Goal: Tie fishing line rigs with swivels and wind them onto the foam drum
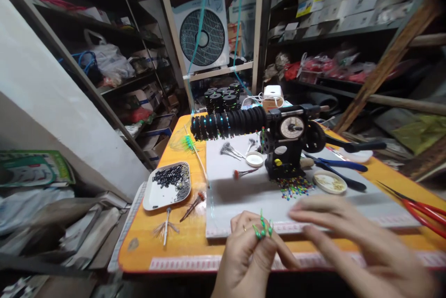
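My left hand is at the table's near edge, fingers pinched on a small green piece with thin prongs sticking up. My right hand hovers beside it over the front of the white mat, fingers stretched out and smeared by motion, with nothing in it that I can see. Behind the hands a black hand-crank winding machine stands on the mat, with a row of black spools on its shaft to the left. Small coloured beads lie scattered at its base.
A white tray of small black parts sits left on the orange table. Two shallow white dishes, blue-handled pliers, red-handled scissors and feathered lures lie around. Shelves and a fan stand behind.
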Demonstrator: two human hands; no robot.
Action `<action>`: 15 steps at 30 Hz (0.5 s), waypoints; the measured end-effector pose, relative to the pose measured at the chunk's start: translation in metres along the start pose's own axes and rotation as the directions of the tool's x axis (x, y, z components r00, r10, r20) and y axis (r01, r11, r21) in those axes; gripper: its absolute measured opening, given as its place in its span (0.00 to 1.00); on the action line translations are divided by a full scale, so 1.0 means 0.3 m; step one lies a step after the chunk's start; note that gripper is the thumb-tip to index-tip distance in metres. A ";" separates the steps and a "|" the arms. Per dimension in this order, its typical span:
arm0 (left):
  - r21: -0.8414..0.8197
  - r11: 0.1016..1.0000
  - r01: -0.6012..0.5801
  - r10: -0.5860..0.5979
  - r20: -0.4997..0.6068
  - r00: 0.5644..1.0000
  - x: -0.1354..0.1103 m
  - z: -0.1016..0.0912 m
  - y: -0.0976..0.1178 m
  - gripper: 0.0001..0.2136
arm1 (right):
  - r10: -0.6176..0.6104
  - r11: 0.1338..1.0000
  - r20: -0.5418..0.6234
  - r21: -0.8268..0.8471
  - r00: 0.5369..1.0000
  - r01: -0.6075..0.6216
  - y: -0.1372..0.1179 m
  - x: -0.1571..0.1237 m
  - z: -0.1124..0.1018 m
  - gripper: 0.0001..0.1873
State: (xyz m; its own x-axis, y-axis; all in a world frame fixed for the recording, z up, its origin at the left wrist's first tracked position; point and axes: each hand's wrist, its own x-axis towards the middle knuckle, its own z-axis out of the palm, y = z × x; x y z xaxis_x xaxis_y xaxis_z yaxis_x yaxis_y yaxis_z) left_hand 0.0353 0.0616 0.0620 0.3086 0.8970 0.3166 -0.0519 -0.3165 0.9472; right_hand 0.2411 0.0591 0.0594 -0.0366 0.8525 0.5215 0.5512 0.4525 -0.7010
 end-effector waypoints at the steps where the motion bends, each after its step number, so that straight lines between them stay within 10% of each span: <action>1: -0.016 1.000 0.005 -0.005 -0.001 1.000 0.005 0.004 0.004 0.22 | 0.025 0.993 0.130 0.113 0.991 -0.040 -0.030 0.019 0.029 0.09; 4: -0.036 0.998 0.060 -0.062 -0.051 0.997 0.018 0.003 0.013 0.18 | 0.131 0.862 0.388 0.409 0.912 -0.298 -0.103 0.072 0.099 0.10; 8: 0.000 0.999 0.042 -0.042 -0.058 0.997 0.040 -0.019 0.006 0.21 | 0.147 0.708 0.459 0.570 0.876 -0.417 -0.133 0.128 0.133 0.13; 15: 0.156 0.984 -0.085 0.108 -0.142 0.984 0.093 -0.048 -0.012 0.17 | 0.085 0.867 0.317 0.443 0.945 -0.227 -0.151 0.193 0.161 0.12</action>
State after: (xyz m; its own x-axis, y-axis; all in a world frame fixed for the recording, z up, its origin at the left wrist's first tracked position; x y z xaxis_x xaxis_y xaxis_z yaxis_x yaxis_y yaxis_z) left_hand 0.0303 0.0922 0.0680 0.1627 0.8924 0.4210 0.0708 -0.4361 0.8971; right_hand 0.1737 0.1005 0.0979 -0.2519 0.9268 0.2785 0.1172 0.3149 -0.9418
